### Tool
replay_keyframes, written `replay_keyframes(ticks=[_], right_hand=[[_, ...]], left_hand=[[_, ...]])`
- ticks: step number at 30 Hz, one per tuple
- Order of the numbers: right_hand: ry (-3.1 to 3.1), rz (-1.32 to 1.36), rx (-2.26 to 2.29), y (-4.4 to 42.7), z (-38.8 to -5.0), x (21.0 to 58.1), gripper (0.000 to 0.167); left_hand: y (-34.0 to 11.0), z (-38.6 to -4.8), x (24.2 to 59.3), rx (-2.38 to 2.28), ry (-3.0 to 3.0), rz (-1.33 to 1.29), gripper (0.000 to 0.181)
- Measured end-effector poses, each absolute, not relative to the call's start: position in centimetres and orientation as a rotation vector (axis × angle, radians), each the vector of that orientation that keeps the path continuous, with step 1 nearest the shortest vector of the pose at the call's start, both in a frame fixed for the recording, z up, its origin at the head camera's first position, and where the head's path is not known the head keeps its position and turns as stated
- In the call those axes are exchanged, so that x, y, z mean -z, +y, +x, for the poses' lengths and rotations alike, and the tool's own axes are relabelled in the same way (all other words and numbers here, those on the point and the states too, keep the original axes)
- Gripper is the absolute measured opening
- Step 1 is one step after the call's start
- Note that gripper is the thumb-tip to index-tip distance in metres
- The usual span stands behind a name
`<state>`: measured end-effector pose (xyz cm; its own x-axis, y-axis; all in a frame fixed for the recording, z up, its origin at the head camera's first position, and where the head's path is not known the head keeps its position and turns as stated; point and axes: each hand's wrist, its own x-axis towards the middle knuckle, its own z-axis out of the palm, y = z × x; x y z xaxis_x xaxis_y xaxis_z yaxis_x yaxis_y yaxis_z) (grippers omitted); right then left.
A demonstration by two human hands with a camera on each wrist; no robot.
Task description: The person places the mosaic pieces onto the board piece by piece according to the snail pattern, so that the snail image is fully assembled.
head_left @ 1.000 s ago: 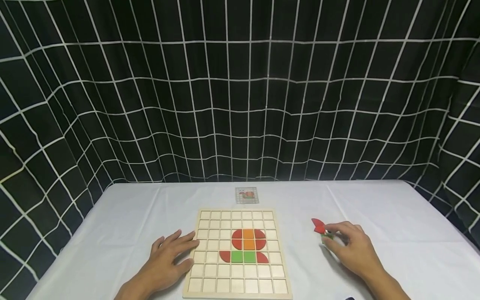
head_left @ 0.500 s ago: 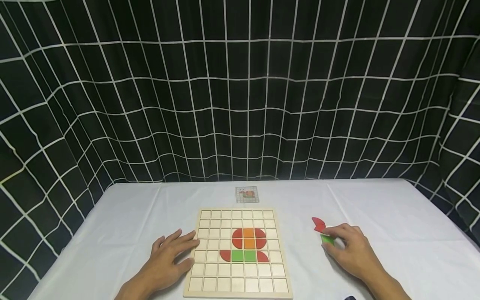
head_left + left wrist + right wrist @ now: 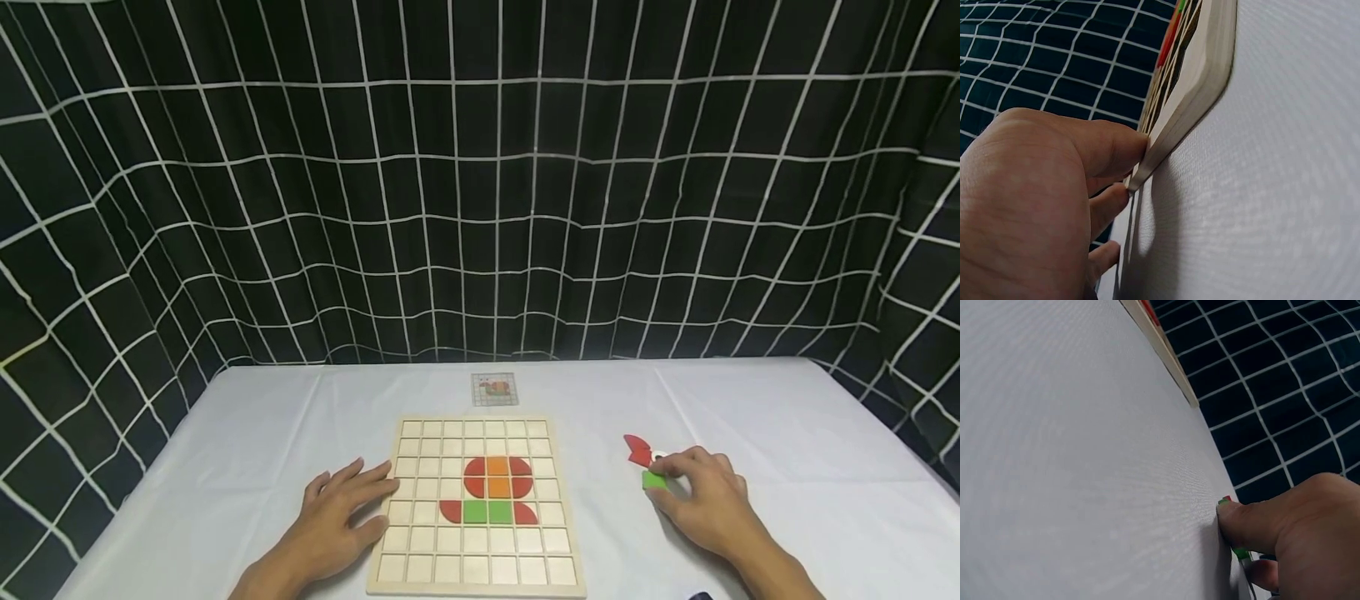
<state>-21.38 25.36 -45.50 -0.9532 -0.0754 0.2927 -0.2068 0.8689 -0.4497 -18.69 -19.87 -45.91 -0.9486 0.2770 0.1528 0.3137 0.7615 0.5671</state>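
A wooden grid board [image 3: 420, 567] lies flat in the middle of the table. Red rounded tiles [image 3: 474, 468], orange square tiles [image 3: 497, 476] and green square tiles [image 3: 475, 512] sit in its cells. My left hand [image 3: 330, 523] rests at the board's left edge, fingers spread and fairly straight; its thumb [image 3: 1119, 147] touches the rim in the left wrist view. To the right of the board, my right hand [image 3: 701, 500] pinches a green tile [image 3: 654, 481] between thumb and index finger, low over the cloth. Beside that tile lie red tiles [image 3: 636, 448] and a white piece [image 3: 659, 456], partly covered by my fingers.
A small card [image 3: 494, 389] with a snail-like picture on a grid lies behind the board. White cloth [image 3: 300, 425] covers the table. Black curtains [image 3: 480, 208] with white grid lines surround it. A small dark object [image 3: 701, 596] shows at the bottom edge.
The fingers of my right hand have shifted slightly around the green tile, which shows more fully, and the white piece has come into sight. My left hand and the board stay put.
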Motion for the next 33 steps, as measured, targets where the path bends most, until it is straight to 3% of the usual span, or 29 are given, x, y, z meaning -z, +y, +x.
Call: replay_keyframes(ticks=[19,33], right_hand=[[-2.418,0.437,-0.783,24.0,-21.5,43.8,0.028],[-2.231,0.694,-0.932,18.3,-21.7,39.8,0.027]], left_hand=[[-19.8,-19.1,45.3,0.932,-2.882,-0.522,0.039],[-19.8,-18.8,45.6,0.943,-2.888,-0.499,0.039]])
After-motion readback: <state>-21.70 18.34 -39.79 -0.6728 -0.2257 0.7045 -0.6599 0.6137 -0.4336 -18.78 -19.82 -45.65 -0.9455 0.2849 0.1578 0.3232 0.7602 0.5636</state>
